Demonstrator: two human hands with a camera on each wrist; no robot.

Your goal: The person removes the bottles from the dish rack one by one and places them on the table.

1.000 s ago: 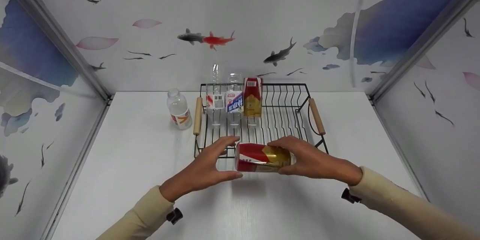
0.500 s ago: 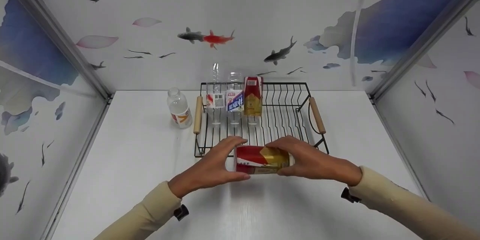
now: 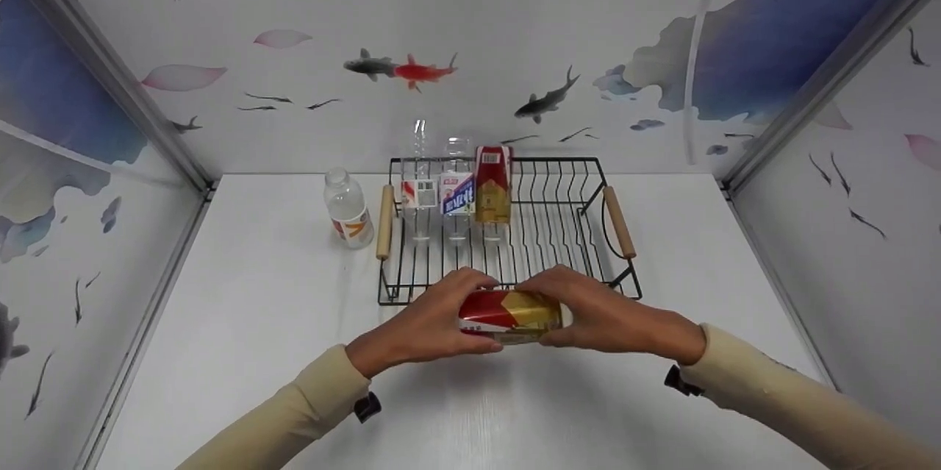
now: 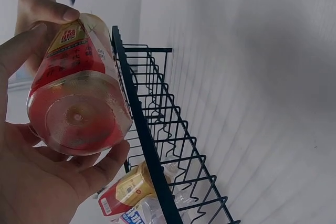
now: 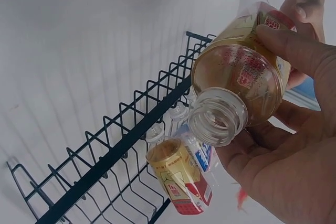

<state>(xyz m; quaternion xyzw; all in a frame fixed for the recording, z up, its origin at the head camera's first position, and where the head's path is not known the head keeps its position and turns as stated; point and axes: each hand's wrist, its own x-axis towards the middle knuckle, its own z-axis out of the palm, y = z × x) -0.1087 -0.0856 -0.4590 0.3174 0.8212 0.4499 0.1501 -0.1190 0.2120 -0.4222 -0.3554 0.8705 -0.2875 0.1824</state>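
Left hand (image 3: 423,326) now clamped on red-gold bottle (image 3: 509,314) base, joining right hand (image 3: 599,317) gripping neck end; bottle held sideways before wire rack (image 3: 616,223).

I note three bottles (image 3: 457,194) filling the rack's (image 3: 588,183) left slots. Right slots open. My hands (image 3: 514,312) face the front rail.

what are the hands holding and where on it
Both hold one red and gold bottle, lying sideways. The left hand grips its base end, the right hand its open neck end, fingers wrapped round the body.
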